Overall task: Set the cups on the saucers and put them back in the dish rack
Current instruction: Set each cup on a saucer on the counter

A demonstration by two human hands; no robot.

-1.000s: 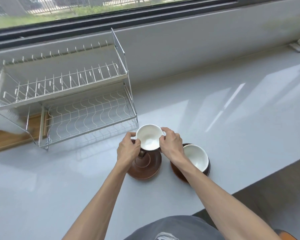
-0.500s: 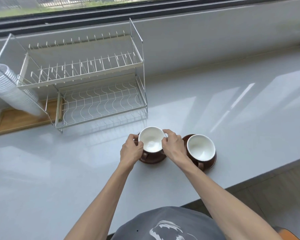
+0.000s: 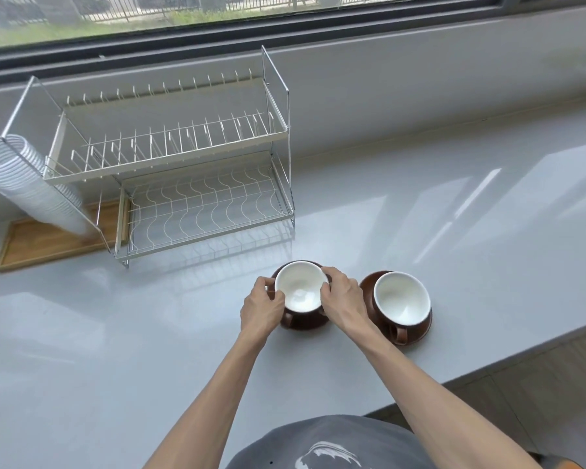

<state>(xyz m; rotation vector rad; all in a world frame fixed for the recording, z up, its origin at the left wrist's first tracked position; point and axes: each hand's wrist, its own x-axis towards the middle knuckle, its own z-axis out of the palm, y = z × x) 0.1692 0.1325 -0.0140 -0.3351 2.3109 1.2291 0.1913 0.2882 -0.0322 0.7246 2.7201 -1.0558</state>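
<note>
Two brown cups with white insides stand on the grey counter. The left cup (image 3: 300,292) rests on its brown saucer (image 3: 307,323), and both my hands hold it: my left hand (image 3: 263,308) on its left side, my right hand (image 3: 344,299) on its right rim. The right cup (image 3: 401,304) sits on its own brown saucer (image 3: 367,286), handle toward me, untouched. The two-tier wire dish rack (image 3: 190,170) stands empty behind and to the left of the cups.
A stack of white disposable cups (image 3: 24,184) leans on a wooden tray (image 3: 41,242) left of the rack. A window ledge and wall run behind. The counter's front edge (image 3: 487,363) slants away at the right, with wooden floor beyond.
The left cup has come down from above its saucer and now sits on it, still held by both hands. The camera view has shifted, showing more of the rack.
</note>
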